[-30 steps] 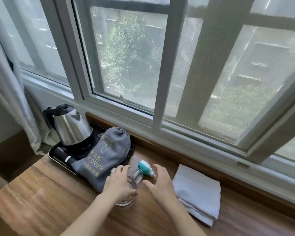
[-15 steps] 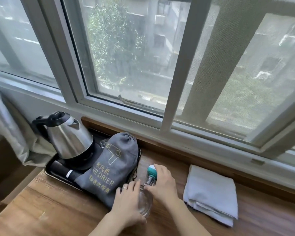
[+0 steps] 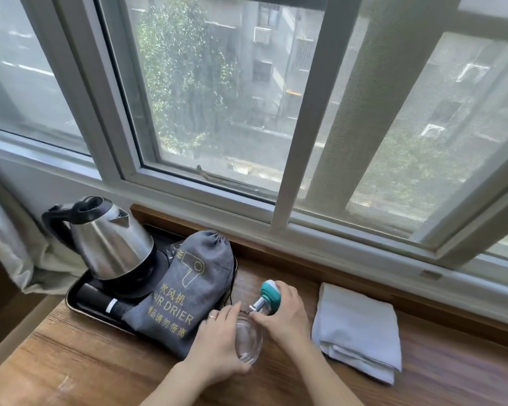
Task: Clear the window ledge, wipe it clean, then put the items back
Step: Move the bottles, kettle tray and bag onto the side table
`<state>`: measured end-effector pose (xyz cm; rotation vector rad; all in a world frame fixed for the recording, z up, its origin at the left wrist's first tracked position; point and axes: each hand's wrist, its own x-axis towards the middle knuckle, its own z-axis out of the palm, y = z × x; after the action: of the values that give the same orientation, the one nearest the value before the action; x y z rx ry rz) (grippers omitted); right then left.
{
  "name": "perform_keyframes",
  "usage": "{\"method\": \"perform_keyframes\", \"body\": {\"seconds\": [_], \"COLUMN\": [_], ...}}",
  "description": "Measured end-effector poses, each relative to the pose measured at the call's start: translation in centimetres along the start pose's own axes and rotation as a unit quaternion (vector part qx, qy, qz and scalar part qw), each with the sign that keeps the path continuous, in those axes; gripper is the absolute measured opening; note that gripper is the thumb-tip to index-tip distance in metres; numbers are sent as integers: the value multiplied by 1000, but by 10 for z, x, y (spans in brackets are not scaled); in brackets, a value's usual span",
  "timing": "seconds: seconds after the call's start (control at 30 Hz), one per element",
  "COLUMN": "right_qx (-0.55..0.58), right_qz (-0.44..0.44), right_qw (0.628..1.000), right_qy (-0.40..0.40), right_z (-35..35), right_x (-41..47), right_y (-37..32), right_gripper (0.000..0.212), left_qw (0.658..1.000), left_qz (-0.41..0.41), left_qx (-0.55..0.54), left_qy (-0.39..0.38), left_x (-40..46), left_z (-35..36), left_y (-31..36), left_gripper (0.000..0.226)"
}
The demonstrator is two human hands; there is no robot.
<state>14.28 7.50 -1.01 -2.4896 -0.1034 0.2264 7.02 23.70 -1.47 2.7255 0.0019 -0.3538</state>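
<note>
Left hand (image 3: 217, 344) gripping glass (image 3: 248, 341), right hand (image 3: 285, 315) gripping teal-capped bottle (image 3: 266, 298) just right of tray (image 3: 79, 300), folded cloth (image 3: 358, 329) farther right

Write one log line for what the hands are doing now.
left hand holds glass | right hand grips teal-capped bottle | towel untouched

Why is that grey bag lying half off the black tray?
The grey drawstring hair-drier bag lies slanted across the black tray, its lower end hanging over the rim onto the wooden ledge. Nothing looks spilled or broken.
</note>
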Motion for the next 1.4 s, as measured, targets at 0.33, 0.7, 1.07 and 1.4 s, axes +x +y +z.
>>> {"method": "perform_keyframes", "body": {"seconds": [0.33,0.7,1.07,1.4], "right_qx": [39,41,51,54], "right_qz": [61,164,221,304], "right_qw": [988,950,920,888], "right_qy": [140,262,319,341], "right_z": [-73,-174,-282,-351], "right_x": [-43,-145,-267,-351], "right_y": [42,149,310,425], "right_gripper": [91,95,95,92], "left_qw": [993,971,952,934], "left_qz": [95,231,296,338], "left_qx": [-62,-61,-50,-55], "left_qy": [14,-27,-58,-100], "left_x": [16,-3,-48,-80], "left_z": [-10,26,114,180], "left_y": [65,224,426,562], "left_gripper": [125,117,125,122]}}
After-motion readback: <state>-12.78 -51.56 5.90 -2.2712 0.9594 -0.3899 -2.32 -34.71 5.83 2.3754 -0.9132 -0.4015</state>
